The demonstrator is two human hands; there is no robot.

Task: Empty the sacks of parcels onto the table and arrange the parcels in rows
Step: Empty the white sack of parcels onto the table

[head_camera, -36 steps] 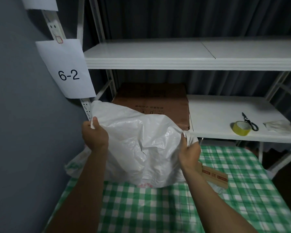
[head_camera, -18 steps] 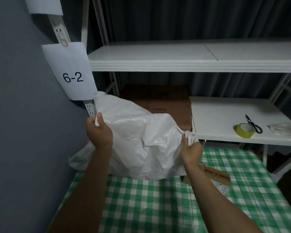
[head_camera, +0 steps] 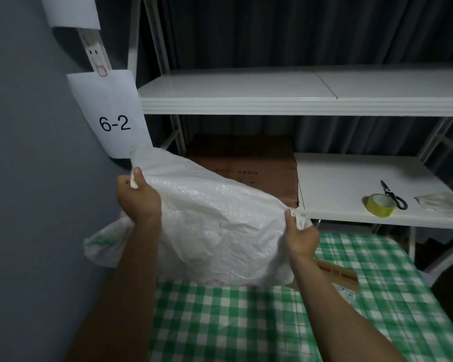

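From my remote seat, the near half of the green-checked table (head_camera: 220, 322) lies open to my hands. Farther back, the white sack (head_camera: 220, 231), held up across the table's width by my left hand (head_camera: 139, 202) and right hand (head_camera: 301, 239), blocks the way to the brown carton (head_camera: 246, 163) on the lower shelf (head_camera: 351, 178). A cardboard parcel (head_camera: 338, 275) lies just right of the sack. The grey wall (head_camera: 37, 205) closes the left side. On the shelf's right, tape (head_camera: 379, 205) and scissors (head_camera: 392, 194) sit together; bare board lies between them and the carton.
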